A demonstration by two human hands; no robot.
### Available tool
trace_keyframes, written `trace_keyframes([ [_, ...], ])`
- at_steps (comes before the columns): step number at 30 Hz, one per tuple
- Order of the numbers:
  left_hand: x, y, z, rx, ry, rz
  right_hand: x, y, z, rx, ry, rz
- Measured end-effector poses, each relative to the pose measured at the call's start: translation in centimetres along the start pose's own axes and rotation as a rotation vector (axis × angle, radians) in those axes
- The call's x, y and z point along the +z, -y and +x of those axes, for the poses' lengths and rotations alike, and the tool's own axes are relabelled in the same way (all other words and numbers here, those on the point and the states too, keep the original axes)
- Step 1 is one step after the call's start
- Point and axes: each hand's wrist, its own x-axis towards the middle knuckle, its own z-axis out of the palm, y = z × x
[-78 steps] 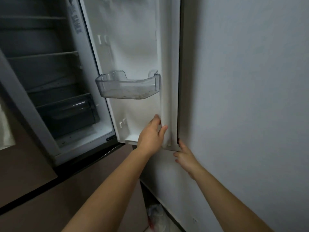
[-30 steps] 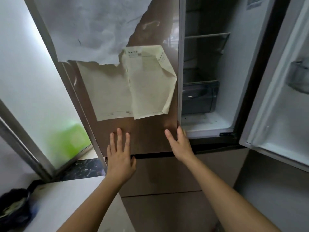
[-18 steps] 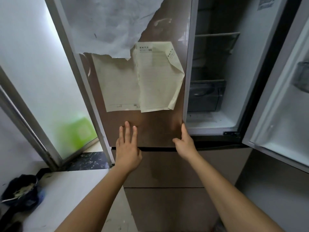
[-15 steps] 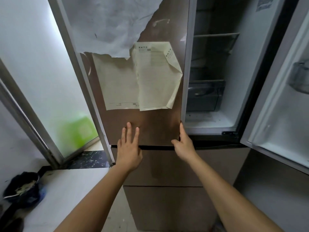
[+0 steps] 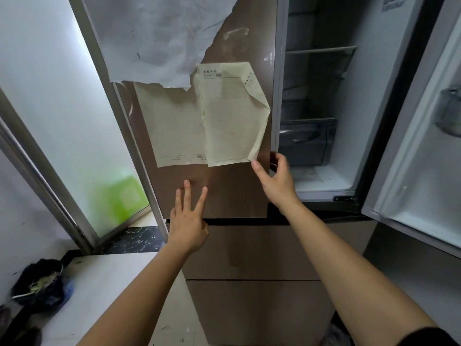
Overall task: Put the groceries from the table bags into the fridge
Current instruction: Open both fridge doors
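Forearms of mine reach up from the lower edge. To my left, on the white table (image 5: pixel 107 278), sits a dark bag (image 5: pixel 37 287) with green stalks showing at its mouth, well apart from both hands. My left hand (image 5: pixel 188 221) lies flat on the bottom of the brown left door (image 5: pixel 224 193), fingers straight and spread, holding nothing. My right hand (image 5: pixel 277 182) curls round that door's free edge, thumb on the brown front, fingers tucked behind it. Just above the thumb hang two cream printed sheets (image 5: pixel 199 121), the right one creased, under a torn white film (image 5: pixel 159 38). Past the edge the fridge (image 5: pixel 361 96) stands open, showing a shelf (image 5: pixel 320 49) and a clear crisper drawer (image 5: pixel 305 142) below it. The right door (image 5: pixel 419 171) is swung wide, with a clear bin (image 5: pixel 450 113) on its inner face. Far left is a frosted glass door (image 5: pixel 62 108) with a green blur behind it.
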Motion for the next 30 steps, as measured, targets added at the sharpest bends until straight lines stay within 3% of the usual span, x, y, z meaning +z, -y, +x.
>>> trace_keyframes([
  [3,0.1,0.7,-0.1,0.016,0.012,-0.004,0.5,0.4,0.4,0.079,0.056,0.053],
  [8,0.4,1.7,-0.2,0.060,-0.005,0.022,2.3,-2.2,-1.7,0.472,0.131,0.183],
  [12,0.6,1.9,-0.1,0.074,0.002,0.036,3.7,-3.8,-2.9,0.513,0.019,0.268],
  [15,1.4,1.7,-0.4,0.089,-0.166,-0.068,4.2,-4.0,-3.2,0.520,-0.021,0.334],
  [17,2.4,1.3,-0.5,-0.035,-0.237,-0.323,4.1,-4.0,-3.3,0.502,-0.026,0.345],
  [18,2.7,0.9,-0.4,-0.185,-0.159,-0.568,4.1,-4.1,-3.3,0.493,-0.022,0.329],
  [20,2.8,-0.3,0.2,-0.559,0.139,-1.275,4.0,-4.4,-3.3,0.481,-0.010,0.266],
  [22,3.1,-1.5,0.9,-0.786,0.320,-1.815,3.9,-4.3,-3.4,0.459,-0.024,0.211],
  [25,3.2,-3.1,1.6,-0.826,0.339,-2.111,3.5,-3.7,-3.1,0.371,-0.051,0.118],
  [30,3.0,-3.6,3.1,-0.839,0.337,-2.322,3.2,-2.9,-2.3,0.289,-0.029,-0.007],
])
